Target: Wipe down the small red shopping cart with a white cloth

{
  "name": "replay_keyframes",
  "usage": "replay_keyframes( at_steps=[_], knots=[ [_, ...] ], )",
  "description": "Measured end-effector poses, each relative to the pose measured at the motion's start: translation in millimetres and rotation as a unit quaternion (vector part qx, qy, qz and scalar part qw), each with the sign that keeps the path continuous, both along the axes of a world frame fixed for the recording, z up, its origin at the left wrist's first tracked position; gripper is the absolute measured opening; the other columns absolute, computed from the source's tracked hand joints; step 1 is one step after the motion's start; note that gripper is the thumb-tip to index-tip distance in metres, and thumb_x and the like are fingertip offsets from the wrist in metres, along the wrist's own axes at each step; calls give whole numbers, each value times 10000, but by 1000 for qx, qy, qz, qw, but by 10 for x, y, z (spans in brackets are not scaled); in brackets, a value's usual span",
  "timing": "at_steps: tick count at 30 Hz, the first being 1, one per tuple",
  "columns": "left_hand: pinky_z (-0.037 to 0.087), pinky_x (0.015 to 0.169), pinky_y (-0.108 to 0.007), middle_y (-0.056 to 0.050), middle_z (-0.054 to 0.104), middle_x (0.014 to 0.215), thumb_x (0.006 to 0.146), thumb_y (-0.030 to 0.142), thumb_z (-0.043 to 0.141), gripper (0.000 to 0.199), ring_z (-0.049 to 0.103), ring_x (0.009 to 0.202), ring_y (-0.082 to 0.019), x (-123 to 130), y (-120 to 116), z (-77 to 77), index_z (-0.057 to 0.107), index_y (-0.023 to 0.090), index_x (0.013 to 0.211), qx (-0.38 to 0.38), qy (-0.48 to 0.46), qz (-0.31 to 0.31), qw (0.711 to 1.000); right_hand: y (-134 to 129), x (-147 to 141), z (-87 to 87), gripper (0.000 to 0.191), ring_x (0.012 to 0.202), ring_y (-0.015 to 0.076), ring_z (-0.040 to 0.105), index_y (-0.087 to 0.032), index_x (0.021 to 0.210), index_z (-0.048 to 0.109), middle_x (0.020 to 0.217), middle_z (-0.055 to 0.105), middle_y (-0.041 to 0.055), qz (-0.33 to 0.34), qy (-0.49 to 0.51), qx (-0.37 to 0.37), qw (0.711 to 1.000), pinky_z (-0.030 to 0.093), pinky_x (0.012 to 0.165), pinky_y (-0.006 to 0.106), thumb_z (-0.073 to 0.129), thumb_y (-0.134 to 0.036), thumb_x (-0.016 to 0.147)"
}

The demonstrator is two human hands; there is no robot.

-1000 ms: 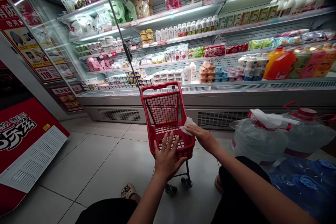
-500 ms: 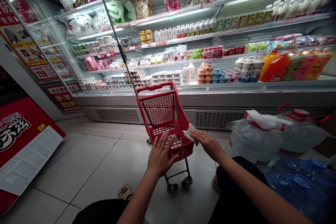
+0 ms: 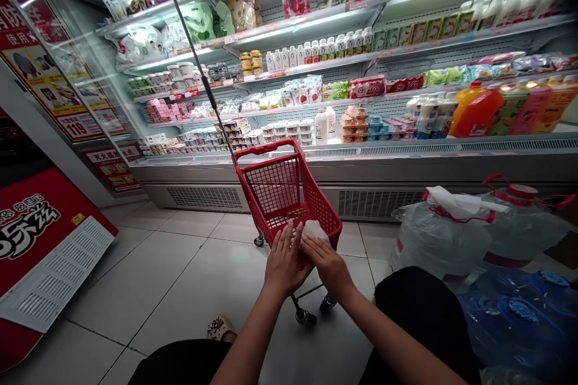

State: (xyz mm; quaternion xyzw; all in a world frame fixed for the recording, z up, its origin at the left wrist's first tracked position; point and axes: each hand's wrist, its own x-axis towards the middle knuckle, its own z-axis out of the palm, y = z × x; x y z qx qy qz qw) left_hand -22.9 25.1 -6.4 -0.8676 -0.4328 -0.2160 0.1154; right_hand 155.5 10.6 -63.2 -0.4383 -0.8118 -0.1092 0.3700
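A small red shopping cart [image 3: 276, 183] with a lattice basket stands in front of me on dark wheels. My left hand [image 3: 284, 258] lies at the cart's near end with its fingers stretched out, holding nothing. Close beside it, my right hand [image 3: 326, 264] keeps a crumpled white tissue [image 3: 315, 230] under its fingertips, at the near end of the basket. The two hands almost meet, and they cover much of the near rim. A thin dark pole [image 3: 198, 66] rises from the cart's handle corner.
Beyond the cart runs a lit refrigerated display [image 3: 383, 159] stocked with drinks and dairy packs. Large clear water bottles [image 3: 440, 240] and blue jugs [image 3: 515, 313] stand at my right. A red freezer [image 3: 49, 246] is at left, on the tiled floor [image 3: 149, 277].
My right hand has moved left with the tissue, from the cart's right side to beside my left hand. My left hand has shifted slightly right. The cart has turned a little.
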Motion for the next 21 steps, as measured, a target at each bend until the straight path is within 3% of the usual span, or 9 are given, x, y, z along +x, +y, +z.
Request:
replay_keyframes(
  at_steps=[3, 6, 8, 10, 12, 15, 17, 19, 21],
  knots=[
    [288, 1252, -518, -129, 172, 1744, 911, 566, 663, 1061, 268, 1583, -312, 0, -11, 14, 11, 248, 1684, -10, -5, 8, 1000, 60, 357, 37, 765, 1458, 201, 482, -296, 1642, 308, 1575, 515, 19, 23, -17, 12, 1000, 422, 1225, 455, 389, 15, 948],
    [301, 1247, -518, -123, 144, 1751, 884, 523, 708, 1075, 268, 1582, -319, 21, -23, 20, 39, 263, 1684, -14, -2, 17, 1000, 147, 847, 68, 784, 1429, 197, 518, -321, 1643, 300, 1572, 520, 19, -18, 0, 21, 1000, 422, 1223, 474, 344, 27, 941],
    [306, 1246, -515, -127, 121, 1754, 870, 512, 726, 1089, 273, 1579, -324, 62, -32, 15, 47, 263, 1684, -10, -3, 19, 1000, 182, 1010, 72, 786, 1420, 209, 529, -329, 1636, 318, 1556, 541, 26, -50, 15, 22, 998, 442, 1205, 495, 339, 25, 935],
    [307, 1244, -521, -132, 104, 1755, 867, 507, 729, 1095, 273, 1579, -330, 119, -40, 3, 42, 264, 1685, -3, -10, 21, 1000, 177, 945, 59, 785, 1431, 226, 518, -312, 1633, 335, 1535, 565, 41, -73, 31, 18, 997, 462, 1188, 508, 353, 27, 925],
    [305, 1243, -530, -139, 94, 1755, 874, 509, 719, 1096, 257, 1584, -334, 176, -48, -9, 28, 253, 1685, 3, -20, 24, 1000, 129, 682, 37, 788, 1444, 237, 503, -277, 1631, 349, 1528, 573, 60, -74, 40, 11, 996, 473, 1182, 497, 372, 36, 908],
    [293, 1252, -521, -148, 96, 1752, 902, 478, 682, 1061, 226, 1595, -324, 210, -56, -15, 12, 226, 1685, 7, -21, 25, 999, 23, 199, 14, 776, 1451, 236, 494, -252, 1629, 357, 1541, 557, 66, -39, 34, 4, 999, 468, 1192, 467, 403, 31, 908],
    [283, 1259, -513, -148, 97, 1752, 918, 451, 660, 1032, 209, 1600, -317, 182, -57, -6, 10, 217, 1685, 5, -13, 20, 1000, -25, 36, 17, 750, 1456, 228, 487, -251, 1631, 351, 1550, 547, 60, -16, 26, 8, 999, 467, 1195, 456, 416, 11, 931],
    [280, 1261, -511, -146, 90, 1753, 919, 448, 666, 1032, 191, 1604, -319, 126, -57, 7, 13, 218, 1685, 0, -3, 12, 1000, -28, 97, 26, 728, 1460, 213, 480, -257, 1630, 347, 1561, 535, 46, 11, 7, 15, 1000, 458, 1202, 444, 414, 0, 952],
    [280, 1263, -509, -138, 72, 1756, 903, 454, 697, 1056, 173, 1607, -324, 73, -63, 16, 22, 232, 1684, -9, 4, 5, 1000, 15, 345, 31, 724, 1458, 194, 481, -272, 1627, 348, 1573, 522, 27, 27, -6, 19, 999, 436, 1219, 435, 397, 5, 960]
  ],
)
